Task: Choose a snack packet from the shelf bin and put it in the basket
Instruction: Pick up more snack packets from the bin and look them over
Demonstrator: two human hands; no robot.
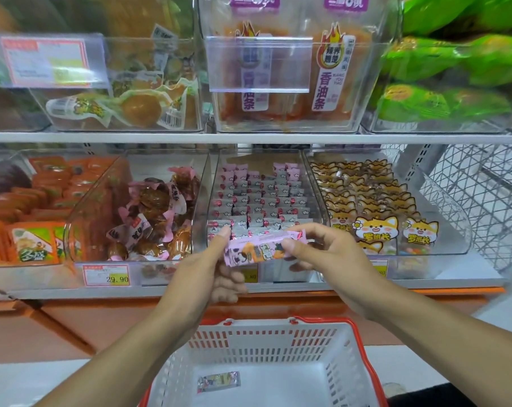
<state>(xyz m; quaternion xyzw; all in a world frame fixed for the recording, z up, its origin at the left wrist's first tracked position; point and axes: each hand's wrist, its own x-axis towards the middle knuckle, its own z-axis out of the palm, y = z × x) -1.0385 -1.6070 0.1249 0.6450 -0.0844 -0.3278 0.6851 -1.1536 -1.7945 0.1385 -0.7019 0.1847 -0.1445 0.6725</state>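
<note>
1. Presently, the packet (257,249) lay crosswise in front of the middle shelf bin (266,201), its long axis running left to right.
2. The left hand (212,270) pinched its left end; the right hand (322,251) pinched its right end, both grips closed on it.
3. The basket (266,342) stood directly below the packet, so, judging by this, a straight lowering would serve.

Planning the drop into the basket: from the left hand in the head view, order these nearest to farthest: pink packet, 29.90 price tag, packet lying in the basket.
1. pink packet, held in the left hand.
2. 29.90 price tag, on the shelf edge, leftward.
3. packet in the basket, below, on the basket floor.
</note>
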